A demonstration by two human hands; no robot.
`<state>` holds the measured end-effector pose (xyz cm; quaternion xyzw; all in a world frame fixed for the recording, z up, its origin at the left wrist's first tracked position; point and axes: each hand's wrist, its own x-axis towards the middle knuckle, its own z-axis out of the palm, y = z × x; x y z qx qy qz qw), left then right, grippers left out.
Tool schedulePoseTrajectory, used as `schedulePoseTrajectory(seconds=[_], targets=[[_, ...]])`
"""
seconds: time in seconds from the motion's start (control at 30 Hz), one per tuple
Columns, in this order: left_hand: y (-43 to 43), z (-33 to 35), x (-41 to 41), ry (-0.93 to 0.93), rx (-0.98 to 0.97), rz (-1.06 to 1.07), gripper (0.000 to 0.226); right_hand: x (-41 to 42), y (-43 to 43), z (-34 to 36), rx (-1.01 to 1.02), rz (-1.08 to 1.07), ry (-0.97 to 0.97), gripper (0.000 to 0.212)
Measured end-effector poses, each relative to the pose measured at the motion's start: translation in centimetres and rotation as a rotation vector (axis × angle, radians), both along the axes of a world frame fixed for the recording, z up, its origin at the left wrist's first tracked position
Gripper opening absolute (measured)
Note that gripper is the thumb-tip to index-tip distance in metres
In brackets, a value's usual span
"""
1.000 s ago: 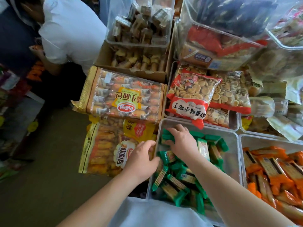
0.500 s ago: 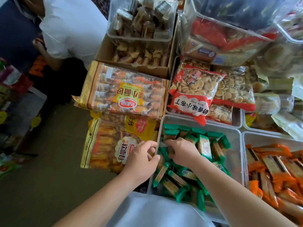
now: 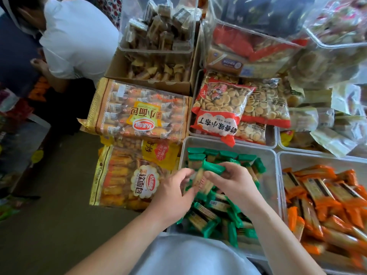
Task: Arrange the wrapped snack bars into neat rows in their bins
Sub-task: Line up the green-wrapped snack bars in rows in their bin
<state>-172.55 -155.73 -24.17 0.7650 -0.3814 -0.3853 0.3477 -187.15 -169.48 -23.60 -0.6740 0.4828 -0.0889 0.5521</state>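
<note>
A clear plastic bin (image 3: 266,155) holds several green-wrapped snack bars (image 3: 210,215); a short row stands along its far wall and the rest lie in a loose heap. Both hands are above the bin's middle. My left hand (image 3: 172,193) and my right hand (image 3: 234,183) together hold a small bunch of green-wrapped bars (image 3: 206,173), lifted off the heap and blurred. To the right, a second clear bin (image 3: 294,157) holds orange-wrapped bars (image 3: 325,197) lying roughly side by side.
Two big bags of small breads (image 3: 139,114) are stacked left of the green bin. Red bags of round biscuits (image 3: 220,108) lie in the bin behind it. Cardboard box and clear tubs stand further back. A person in a white shirt (image 3: 79,34) bends at the far left.
My left hand came off the bin's left edge and joined the right hand. Both have gathered and raised a bunch of green bars from the heap.
</note>
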Motion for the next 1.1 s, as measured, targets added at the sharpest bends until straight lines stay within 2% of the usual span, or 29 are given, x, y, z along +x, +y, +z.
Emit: schedulePoseTrajectory(seconds=[0.1,0.17,0.23,0.33,0.37,0.43,0.5,0.67,0.9,1.0,1.1], targets=[[-0.5,-0.3,-0.9,0.100,0.009,-0.060,0.039,-2.1,0.7,0.6,0.194,-0.093,-0.142,0.016],[-0.7,-0.6,-1.4,0.046,0.036,-0.113,0.037,-3.4,0.9,0.1,0.232,-0.119,-0.147,0.020],[-1.3,-1.1,-1.4,-0.217,0.119,-0.287,0.031,-4.4,1.0,-0.4,0.198,-0.169,-0.103,0.022],[-2.9,-2.5,-2.1,-0.726,0.393,-0.734,0.044,-5.9,1.0,-0.9,0.108,-0.253,-0.020,0.027],[-3.4,-2.8,-2.5,-0.818,0.495,-0.849,0.047,-6.4,1.1,-1.1,0.097,-0.269,-0.008,0.032],[-4.3,-3.4,-3.3,-0.887,0.668,-0.997,0.046,-7.4,1.2,-1.5,0.079,-0.293,0.018,0.042],[-4.6,-3.8,-4.0,-0.884,0.733,-1.018,0.040,-8.3,1.6,-1.7,0.070,-0.307,0.039,0.047],[-3.2,-2.4,-3.4,-0.733,0.483,-0.774,0.040,-8.9,2.7,-1.7,0.110,-0.331,0.021,0.046],[-0.4,1.0,-1.6,-0.395,0.009,-0.159,0.016,-7.3,2.7,-1.2,0.080,-0.267,0.015,0.059],[0.5,1.9,-1.0,-0.129,-0.045,0.111,0.020,-6.7,2.4,-1.0,0.079,-0.246,0.006,0.059],[1.2,2.2,-0.7,0.043,-0.063,0.248,0.028,-6.2,2.4,-0.6,0.084,-0.231,0.004,0.053]])
